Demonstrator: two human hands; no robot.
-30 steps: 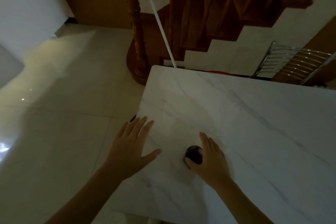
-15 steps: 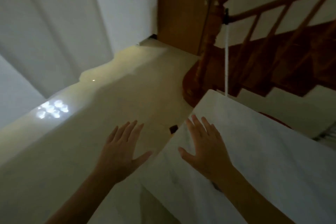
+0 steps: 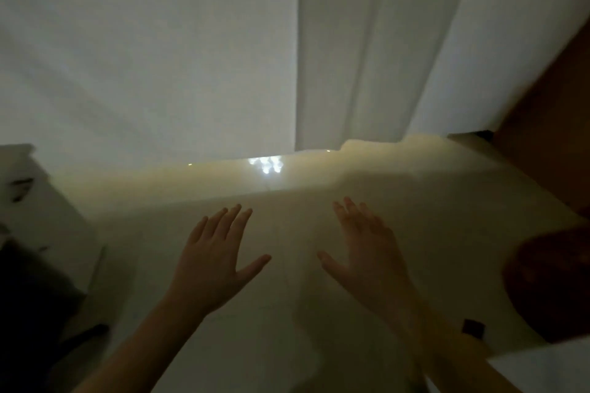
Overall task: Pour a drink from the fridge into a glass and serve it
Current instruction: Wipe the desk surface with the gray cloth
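Your left hand (image 3: 214, 265) and right hand (image 3: 370, 260) both hang palm-down over the pale glossy floor (image 3: 431, 217), fingers spread, each grip apart and holding nothing. The two hands sit side by side, near each other but not touching. No glass, drink or fridge shows anywhere near either grip, so where they are cannot be told from this view. Ahead of your fingertips the floor meets a white wall (image 3: 143, 57), with a cluster of light reflections (image 3: 266, 164) on the tiles at its foot. A corner of the white worktop (image 3: 542, 370) shows at lower right, just beside your right forearm. The scene is dim and somewhat blurred.
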